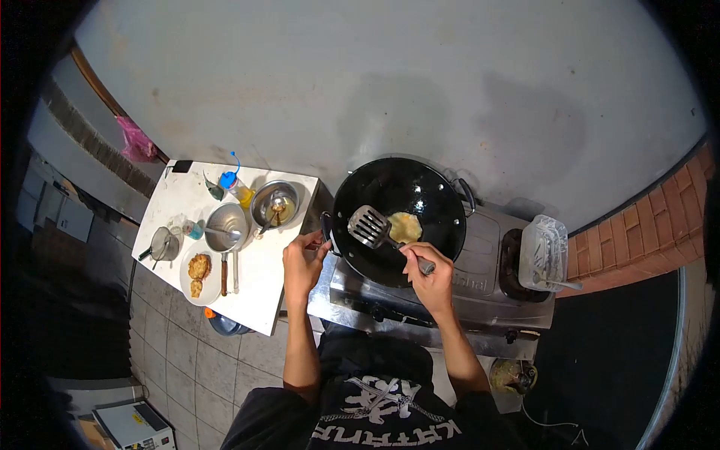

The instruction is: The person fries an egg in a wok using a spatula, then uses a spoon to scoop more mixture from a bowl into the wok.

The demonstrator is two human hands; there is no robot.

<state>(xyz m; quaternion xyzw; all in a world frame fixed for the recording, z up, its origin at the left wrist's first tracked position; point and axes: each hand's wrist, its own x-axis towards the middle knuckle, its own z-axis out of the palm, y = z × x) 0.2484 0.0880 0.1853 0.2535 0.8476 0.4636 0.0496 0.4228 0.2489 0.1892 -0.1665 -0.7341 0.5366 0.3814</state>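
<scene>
A black wok (442, 244) sits on the stove, with a pale yellow piece of food (405, 227) near its middle. My right hand (429, 274) is closed round the handle of a slotted spatula (369, 226); the spatula's metal head is inside the wok, left of the food. At the wok's left side, my left hand (304, 264) has its fingers closed at the black side handle (327, 228), by what looks like a light cloth partly hidden at the rim.
The white table (259, 300) at the left holds a plate (213, 289) of fried food, a steel bowl (294, 196), a saucepan (227, 217), a strainer (163, 244) and an oil bottle (244, 193). A plastic container (544, 251) stands on the stove's right end.
</scene>
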